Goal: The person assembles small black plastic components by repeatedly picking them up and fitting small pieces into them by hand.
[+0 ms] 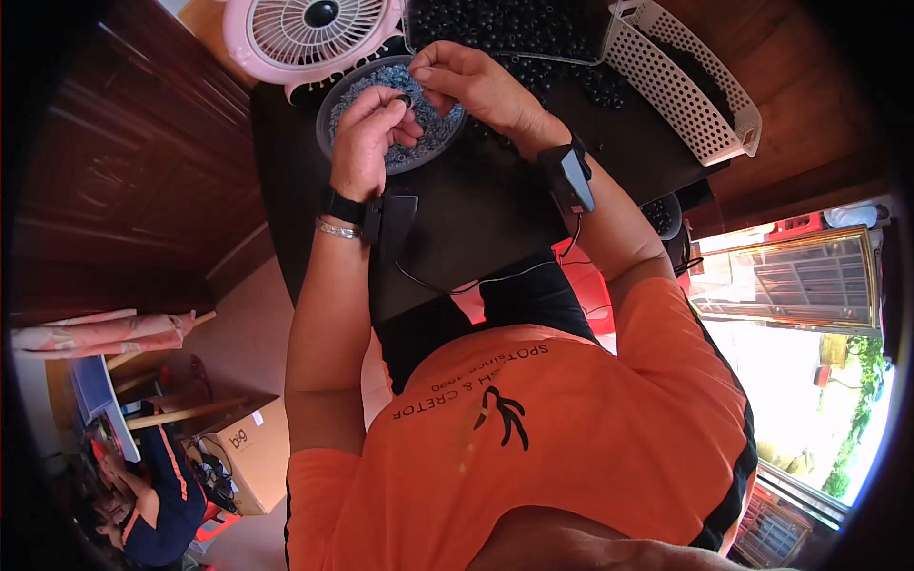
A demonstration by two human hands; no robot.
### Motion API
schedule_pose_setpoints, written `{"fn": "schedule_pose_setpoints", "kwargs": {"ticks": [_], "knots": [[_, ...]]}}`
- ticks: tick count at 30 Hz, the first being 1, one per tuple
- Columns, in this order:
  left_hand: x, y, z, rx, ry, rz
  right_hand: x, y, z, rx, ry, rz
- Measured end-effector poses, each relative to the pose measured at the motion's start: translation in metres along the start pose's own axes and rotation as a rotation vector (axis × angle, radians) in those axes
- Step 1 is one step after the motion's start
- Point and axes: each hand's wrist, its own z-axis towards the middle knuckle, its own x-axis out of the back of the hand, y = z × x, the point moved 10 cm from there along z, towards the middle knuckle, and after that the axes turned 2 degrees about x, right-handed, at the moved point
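Over a round bowl [326,133] of small blue-grey pieces [357,105], both my hands are close together with their fingers bent. My left hand [369,133] pinches a small round black piece [405,100] between thumb and forefinger, its other fingers curled above the bowl. Just right of it and slightly farther away, my right hand [476,88] has thumb and forefinger pressed together; anything between them is too small to make out. A strap with a dark device sits on each wrist.
A pink fan [324,38] stands behind the bowl. Black round pieces [514,24] fill a clear tray at the far edge, and some lie loose on the dark table [466,219]. At right is a white perforated basket [681,105]. Another person [162,495] sits at lower left.
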Motion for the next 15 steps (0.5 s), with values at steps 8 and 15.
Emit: {"fn": "schedule_pose_setpoints", "kwargs": {"ticks": [8, 15], "knots": [[-0.01, 0.005, -0.002, -0.043, -0.002, 0.155, -0.005, -0.001, -0.001, 0.004, -0.034, -0.022], [-0.007, 0.007, -0.003, -0.069, 0.027, 0.202, -0.011, -0.011, -0.002, 0.107, -0.02, -0.025]]}}
